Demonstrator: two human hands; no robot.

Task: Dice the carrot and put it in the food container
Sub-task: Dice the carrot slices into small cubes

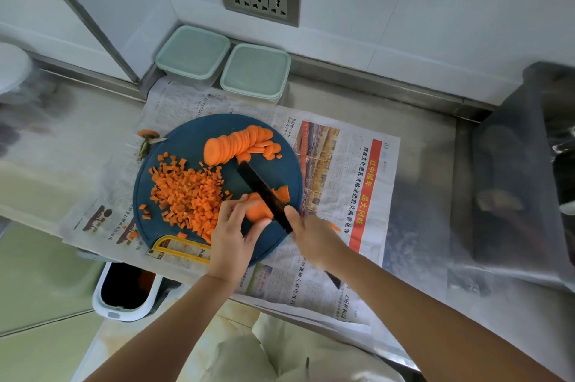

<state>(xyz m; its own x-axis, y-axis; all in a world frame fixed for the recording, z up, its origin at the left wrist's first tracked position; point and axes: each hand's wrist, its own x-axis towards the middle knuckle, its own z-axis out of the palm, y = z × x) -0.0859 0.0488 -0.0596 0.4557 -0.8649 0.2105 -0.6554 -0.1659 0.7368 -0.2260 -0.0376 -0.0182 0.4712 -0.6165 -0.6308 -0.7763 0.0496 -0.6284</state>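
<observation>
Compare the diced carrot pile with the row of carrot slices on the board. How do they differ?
The diced carrot pile is small cubes; the row of carrot slices is whole rounds. The pile lies scattered on the left of the blue cutting board; the slices overlap, leaning, at its far side. Both are orange carrot.

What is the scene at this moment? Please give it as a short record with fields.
surface: round blue cutting board on newspaper
left hand: holds a stack of carrot slices on the board
right hand: grips the knife, blade across that stack
done: diced carrot heaped on the board's left
waiting: row of carrot slices at the board's far side
food containers: two, side by side at the wall, lids on
</observation>
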